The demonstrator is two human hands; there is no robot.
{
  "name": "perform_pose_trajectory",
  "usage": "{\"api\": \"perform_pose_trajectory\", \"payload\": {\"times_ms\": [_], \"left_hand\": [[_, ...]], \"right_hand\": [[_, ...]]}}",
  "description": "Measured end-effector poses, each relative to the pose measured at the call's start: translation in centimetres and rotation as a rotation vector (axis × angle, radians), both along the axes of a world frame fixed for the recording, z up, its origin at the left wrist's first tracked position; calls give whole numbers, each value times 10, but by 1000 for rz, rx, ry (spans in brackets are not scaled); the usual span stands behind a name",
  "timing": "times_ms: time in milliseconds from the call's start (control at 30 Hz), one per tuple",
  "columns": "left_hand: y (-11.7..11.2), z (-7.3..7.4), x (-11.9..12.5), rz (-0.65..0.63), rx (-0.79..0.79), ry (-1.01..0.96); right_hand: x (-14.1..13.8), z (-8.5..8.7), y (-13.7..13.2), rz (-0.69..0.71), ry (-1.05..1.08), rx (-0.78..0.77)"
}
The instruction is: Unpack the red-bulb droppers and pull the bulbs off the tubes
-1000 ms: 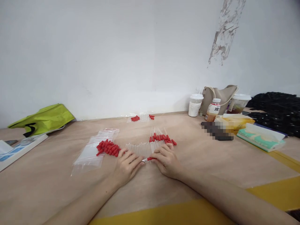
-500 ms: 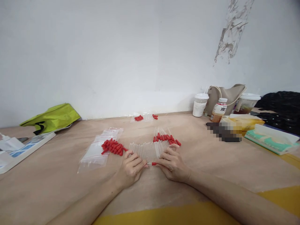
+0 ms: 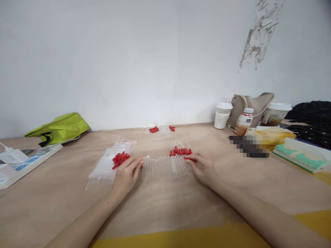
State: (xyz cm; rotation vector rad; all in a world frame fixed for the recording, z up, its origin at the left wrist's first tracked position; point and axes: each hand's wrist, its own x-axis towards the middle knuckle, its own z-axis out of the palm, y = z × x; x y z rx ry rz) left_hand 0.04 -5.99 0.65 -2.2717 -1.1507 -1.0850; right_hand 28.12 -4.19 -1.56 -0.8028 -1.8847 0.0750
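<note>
A row of clear glass tubes [image 3: 165,168] lies side by side on the table between my hands. Loose red rubber caps [image 3: 120,158] are heaped on a clear zip bag [image 3: 103,168] to the left. My left hand [image 3: 127,175] rests at the right end of that heap, fingers drawn together with a bit of red at the tips. Capped tubes [image 3: 180,151] are piled behind the row on the right. My right hand [image 3: 203,167] is beside that pile, pinching a capped tube by its red end [image 3: 188,158].
A green bag [image 3: 59,128] and a white power strip [image 3: 28,162] lie at the left. Another bag with red caps [image 3: 160,129] sits by the wall. Cups, a bottle [image 3: 244,121], a beige bag, tissues [image 3: 300,155] and black cloth crowd the right. Yellow tape [image 3: 207,237] edges the table.
My hands have parted from the tube they held together at the front of the row. The left went to the red caps, the right carried the capped tube to the pile.
</note>
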Motion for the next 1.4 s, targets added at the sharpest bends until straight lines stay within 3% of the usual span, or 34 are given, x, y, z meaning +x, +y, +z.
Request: {"api": "perform_pose_trajectory", "payload": {"times_ms": [133,333,467,667,900,1133,1400], "left_hand": [[10,6,-12,153,-112,-64],[17,-5,-8,125,-66,-45],[21,-13,-5,140,-76,33],[20,-17,-5,122,-80,142],[11,-13,-3,57,-140,74],[9,-9,-7,41,-113,16],[7,-5,-6,53,-102,-7]], "right_hand": [[17,4,29,-115,314,-252],[58,3,59,-298,483,-637],[69,-5,65,-341,462,-651],[62,-14,67,-335,353,-662],[61,-23,71,-429,262,-668],[62,-19,68,-366,210,-716],[64,-20,76,-467,221,-732]]}}
